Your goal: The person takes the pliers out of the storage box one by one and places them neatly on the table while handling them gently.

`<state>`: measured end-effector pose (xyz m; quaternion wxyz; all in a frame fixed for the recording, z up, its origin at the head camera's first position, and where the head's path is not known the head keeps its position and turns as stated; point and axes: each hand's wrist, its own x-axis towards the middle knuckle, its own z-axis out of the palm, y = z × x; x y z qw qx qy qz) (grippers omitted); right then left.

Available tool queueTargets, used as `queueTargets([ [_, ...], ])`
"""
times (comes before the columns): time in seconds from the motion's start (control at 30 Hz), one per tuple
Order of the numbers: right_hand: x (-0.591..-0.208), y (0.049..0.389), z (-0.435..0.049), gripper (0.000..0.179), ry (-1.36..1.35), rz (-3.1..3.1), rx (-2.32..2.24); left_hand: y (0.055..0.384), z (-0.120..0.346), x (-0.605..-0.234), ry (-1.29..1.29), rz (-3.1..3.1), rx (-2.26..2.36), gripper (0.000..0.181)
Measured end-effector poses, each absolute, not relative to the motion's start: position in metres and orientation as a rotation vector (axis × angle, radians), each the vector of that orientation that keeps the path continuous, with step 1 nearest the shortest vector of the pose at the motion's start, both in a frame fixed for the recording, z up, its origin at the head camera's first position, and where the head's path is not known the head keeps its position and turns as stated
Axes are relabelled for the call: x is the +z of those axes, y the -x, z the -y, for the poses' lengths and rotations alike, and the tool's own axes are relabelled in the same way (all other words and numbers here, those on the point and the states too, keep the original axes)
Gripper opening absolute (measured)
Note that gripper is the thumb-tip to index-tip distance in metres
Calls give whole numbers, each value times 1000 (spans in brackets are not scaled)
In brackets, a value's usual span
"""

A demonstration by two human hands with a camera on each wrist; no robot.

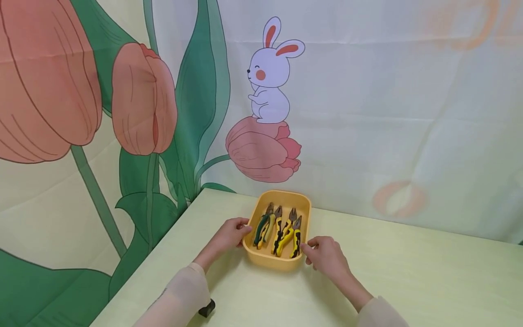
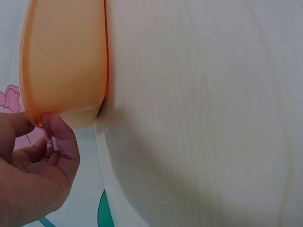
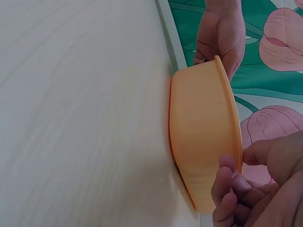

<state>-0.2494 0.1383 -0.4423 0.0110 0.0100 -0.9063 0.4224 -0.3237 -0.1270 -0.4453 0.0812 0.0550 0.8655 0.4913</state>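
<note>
A yellow plastic bin [image 1: 271, 262] stands near the table's back edge, its base close to the tabletop. Inside lie several pliers, side by side with jaws toward the wall: a green-handled pair [image 1: 261, 229] at the left and yellow-and-black pairs [image 1: 297, 243] to the right. My left hand [image 1: 229, 236] pinches the bin's left rim, thumb on top and fingers curled beneath, as the left wrist view shows at the bin wall [image 2: 66, 61]. At the front right corner, my right hand [image 1: 327, 256] pinches the rim between thumb and fingers, seen closely in the right wrist view.
The pale table [image 1: 408, 272] extends toward me and to the right. Behind it hangs a cloth backdrop [image 1: 347, 113] printed with tulips and a rabbit. A small black object [image 1: 207, 309] shows beside my left sleeve [image 1: 180, 290].
</note>
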Motion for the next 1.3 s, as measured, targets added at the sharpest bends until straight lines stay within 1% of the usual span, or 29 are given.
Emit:
queueTargets([
  [0.17, -439, 251, -139, 28, -21, 2861, 1372, 323, 126, -446, -173, -2558, 1499, 38],
  [0.3, -438, 253, -141, 31, -23, 2877, 1413, 322, 125, -445, -166, -2555, 1505, 37],
  [0.67, -435, 250, -145, 28, -2, 2890, 1522, 314, 121, -441, -153, -2552, 1493, 33],
  [1.3, -433, 232, -165, 31, -56, 2890, 1646, 298, 114, -438, -143, -2449, 1542, 30],
])
